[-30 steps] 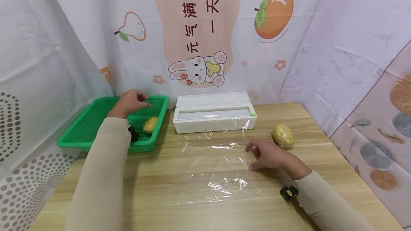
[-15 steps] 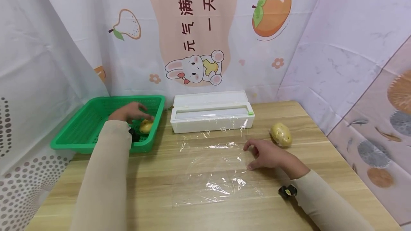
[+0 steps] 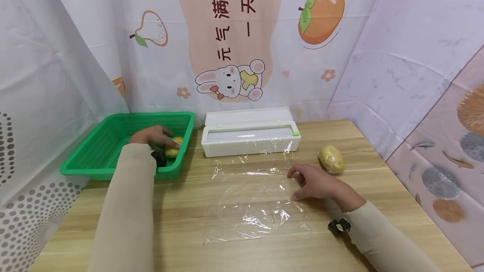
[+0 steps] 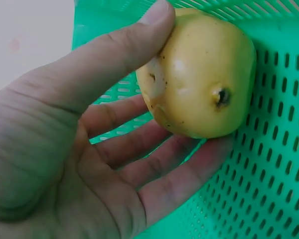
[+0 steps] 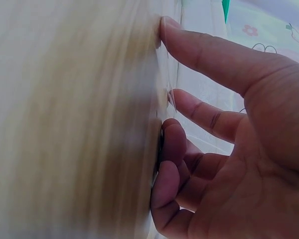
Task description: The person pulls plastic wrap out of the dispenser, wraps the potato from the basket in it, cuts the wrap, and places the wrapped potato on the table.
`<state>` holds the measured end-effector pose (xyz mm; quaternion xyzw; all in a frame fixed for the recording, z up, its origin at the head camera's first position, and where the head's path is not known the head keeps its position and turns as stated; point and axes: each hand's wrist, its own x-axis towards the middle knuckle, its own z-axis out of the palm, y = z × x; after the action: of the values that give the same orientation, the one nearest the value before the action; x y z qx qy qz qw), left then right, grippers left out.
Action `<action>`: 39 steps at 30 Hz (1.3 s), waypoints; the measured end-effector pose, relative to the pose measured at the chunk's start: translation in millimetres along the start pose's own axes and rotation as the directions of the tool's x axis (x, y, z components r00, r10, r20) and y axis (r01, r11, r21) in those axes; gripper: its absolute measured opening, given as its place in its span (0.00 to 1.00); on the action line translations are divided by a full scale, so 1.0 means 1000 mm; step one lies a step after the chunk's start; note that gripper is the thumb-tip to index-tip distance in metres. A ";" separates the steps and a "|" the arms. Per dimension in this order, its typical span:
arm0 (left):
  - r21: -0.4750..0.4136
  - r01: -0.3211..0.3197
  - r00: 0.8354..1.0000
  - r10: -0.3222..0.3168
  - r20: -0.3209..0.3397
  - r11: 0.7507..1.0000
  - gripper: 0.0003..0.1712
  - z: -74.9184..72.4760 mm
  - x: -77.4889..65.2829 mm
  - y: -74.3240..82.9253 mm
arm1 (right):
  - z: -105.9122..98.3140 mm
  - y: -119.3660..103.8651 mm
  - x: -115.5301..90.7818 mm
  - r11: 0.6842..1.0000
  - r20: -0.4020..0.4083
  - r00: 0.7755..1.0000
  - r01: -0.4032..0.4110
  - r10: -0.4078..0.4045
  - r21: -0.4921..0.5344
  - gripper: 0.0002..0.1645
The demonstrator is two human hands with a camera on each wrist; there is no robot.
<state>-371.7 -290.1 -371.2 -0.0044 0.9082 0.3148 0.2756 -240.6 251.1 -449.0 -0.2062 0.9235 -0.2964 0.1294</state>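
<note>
Inside the green basket [image 3: 90,167], my left hand [image 3: 154,136] has its thumb and fingers round a yellow potato [image 4: 204,74] with dark eyes. In the head view the hand partly covers this potato [image 3: 172,153]. A sheet of clear plastic wrap [image 3: 242,205] lies spread on the table, creased and shiny. At its right edge my right hand [image 3: 315,181] rests fingertips down, thumb and index apart. The right wrist view shows the thumb and fingers [image 5: 192,107] bent against the wrap and the tabletop. A second potato [image 3: 332,159], glossy as if wrapped in film, sits beyond the right hand.
A white wrap dispenser box [image 3: 251,148] stands at the back with its lid raised, a roll inside and a green slider at its right end. The wooden table [image 3: 181,238] meets printed curtains [image 3: 234,20] behind and at both sides.
My left hand has gone down into the basket and closed round the potato there. My right hand stays at the edge of the wrap.
</note>
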 end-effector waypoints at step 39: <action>-0.361 -0.249 0.874 0.047 -0.484 0.899 0.48 -0.029 -0.048 0.025 | 0.001 0.000 0.000 1.000 0.004 1.000 0.000 0.000 0.011 0.36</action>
<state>-350.1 -294.6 -313.8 -0.0662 0.8578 0.5094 0.0182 -240.2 251.0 -449.6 -0.2060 0.9216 -0.3010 0.1324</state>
